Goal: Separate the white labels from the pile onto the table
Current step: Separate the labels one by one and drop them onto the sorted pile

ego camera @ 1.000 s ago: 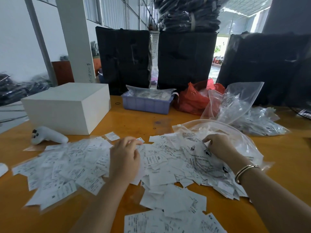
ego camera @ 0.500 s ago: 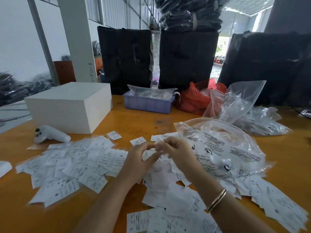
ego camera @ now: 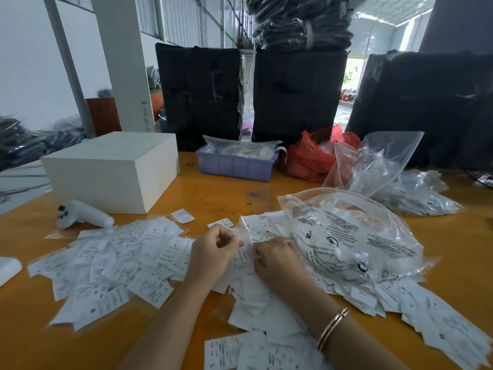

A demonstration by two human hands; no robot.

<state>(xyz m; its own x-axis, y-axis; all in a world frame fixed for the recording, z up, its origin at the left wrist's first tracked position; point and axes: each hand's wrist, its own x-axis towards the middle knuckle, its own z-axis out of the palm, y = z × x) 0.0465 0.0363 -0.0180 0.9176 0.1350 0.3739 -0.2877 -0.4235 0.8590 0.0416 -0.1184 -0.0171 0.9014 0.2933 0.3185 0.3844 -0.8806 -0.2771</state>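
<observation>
Two hands work at the middle of the orange bench [ego camera: 453, 244]. The left hand [ego camera: 213, 252] and the right hand [ego camera: 277, 259] meet, fingers pinched together on one thin white label [ego camera: 246, 236] that stands upright between them. The labels are small white rectangles with black print, too many to count: one spread [ego camera: 112, 265] lies to the left, a pile [ego camera: 256, 297] sits under the hands and runs right and near. One label shows an "L". A clear bag [ego camera: 354, 236] with black warning print lies on the pile, right of the hands. One white box [ego camera: 114, 169] and one blue tray [ego camera: 234, 166] stand farther off.
</observation>
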